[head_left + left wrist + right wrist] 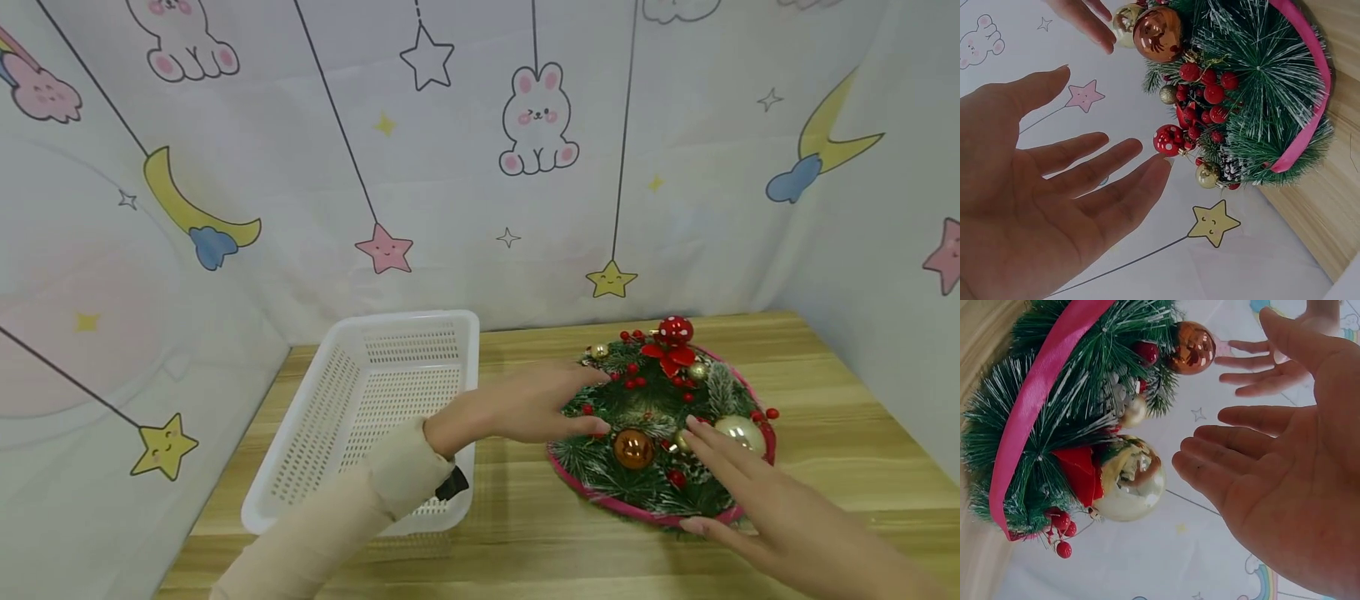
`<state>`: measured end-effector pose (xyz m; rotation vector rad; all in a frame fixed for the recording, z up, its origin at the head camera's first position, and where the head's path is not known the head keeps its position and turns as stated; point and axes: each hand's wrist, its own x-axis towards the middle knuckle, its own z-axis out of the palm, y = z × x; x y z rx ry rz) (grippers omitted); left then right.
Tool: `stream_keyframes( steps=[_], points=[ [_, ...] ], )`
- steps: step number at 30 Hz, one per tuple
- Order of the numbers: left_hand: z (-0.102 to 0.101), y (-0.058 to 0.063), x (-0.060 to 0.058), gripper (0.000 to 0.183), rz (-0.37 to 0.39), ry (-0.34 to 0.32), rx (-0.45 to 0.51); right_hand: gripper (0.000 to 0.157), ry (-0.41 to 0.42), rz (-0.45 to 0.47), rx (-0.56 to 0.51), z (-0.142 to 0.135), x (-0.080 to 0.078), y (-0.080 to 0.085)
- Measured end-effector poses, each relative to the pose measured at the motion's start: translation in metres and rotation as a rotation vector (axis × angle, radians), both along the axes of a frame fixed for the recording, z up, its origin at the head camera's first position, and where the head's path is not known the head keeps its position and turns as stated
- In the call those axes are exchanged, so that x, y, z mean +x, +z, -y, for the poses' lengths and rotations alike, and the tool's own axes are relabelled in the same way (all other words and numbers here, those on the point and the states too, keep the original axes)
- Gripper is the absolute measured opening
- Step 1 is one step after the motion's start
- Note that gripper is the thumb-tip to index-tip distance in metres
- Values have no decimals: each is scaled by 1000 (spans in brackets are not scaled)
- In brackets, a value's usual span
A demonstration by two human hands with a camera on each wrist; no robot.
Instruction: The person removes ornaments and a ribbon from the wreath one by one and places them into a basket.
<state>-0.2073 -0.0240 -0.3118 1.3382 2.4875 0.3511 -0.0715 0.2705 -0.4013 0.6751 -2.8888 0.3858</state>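
A green Christmas wreath [618, 487] lies on the table, edged with pink ribbon [1025, 412]. It carries red berries, a red spotted mushroom [676, 331], a copper-coloured bauble [633, 448] and a large pale gold bauble [738, 435]. My left hand [528, 404] hovers at the wreath's left side, fingers extended and palm facing the ornaments. On the right, my right hand [780, 508] is held over the near right edge, its fingers also straight. Both wrist views show bare palms with nothing held. Whether any fingertip touches the wreath, I cannot tell.
To the left of the wreath stands a white perforated plastic basket [471, 333] with my left forearm across its near right part. Behind the wooden table [517, 517] hangs a white cloth [450, 192] printed with bunnies, stars and moons; cloth also closes both sides.
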Motion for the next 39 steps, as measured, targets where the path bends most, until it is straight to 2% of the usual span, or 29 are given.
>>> stream_keyframes(
  steps=[7, 10, 18, 25, 33, 39],
  points=[
    [-11, -6, -1, 68, 2, -31, -21, 92, 32, -38, 30, 5, 2, -9],
    [-15, -8, -1, 68, -17, -38, -25, 93, 56, -96, 53, 6, 2, -14],
    [-30, -15, 2, 69, -58, -38, -98, 85, 117, -141, 106, 2, 2, -28],
    [-42, -23, 5, 72, -45, -73, -133, 87, 148, -262, 98, 2, 3, -32],
    [-53, -31, 12, 75, -89, -121, -168, 90, 134, -270, 103, 2, 5, -39],
    [-56, -36, 16, 73, -132, -141, -165, 88, 106, -236, 116, 3, 5, -42]
  ],
)
